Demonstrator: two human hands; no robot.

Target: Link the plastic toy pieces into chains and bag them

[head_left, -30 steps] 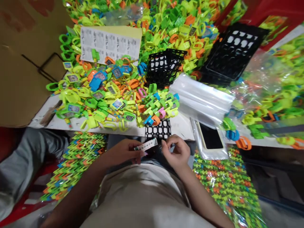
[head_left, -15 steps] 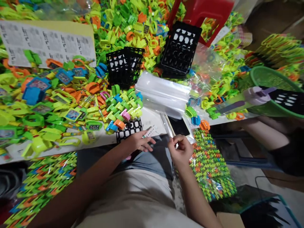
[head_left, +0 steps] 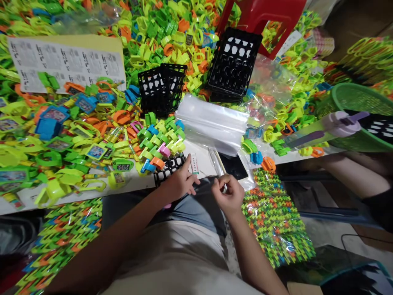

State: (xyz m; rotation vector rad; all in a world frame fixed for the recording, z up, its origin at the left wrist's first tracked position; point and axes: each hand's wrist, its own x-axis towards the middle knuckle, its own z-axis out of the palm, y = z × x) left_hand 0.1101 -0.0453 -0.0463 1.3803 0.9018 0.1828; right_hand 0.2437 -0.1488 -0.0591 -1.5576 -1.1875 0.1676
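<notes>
Printed strip (head_left: 195,164) near the centre of the frame, its long axis running nearly up and down, just right of the left hand (head_left: 178,182), the nearer one, half open with no visible grip. Right hand (head_left: 229,192), lower right, is curled; I cannot tell if it holds anything.

Printed strip (head_left: 194,164) by L hand (head_left: 179,182) now turned steeper, idx finger straightened.

Red stool (head_left: 273,10), black lattice tray (head_left: 236,57), green mesh basket (head_left: 346,98), grey trousers (head_left: 196,209)
</notes>
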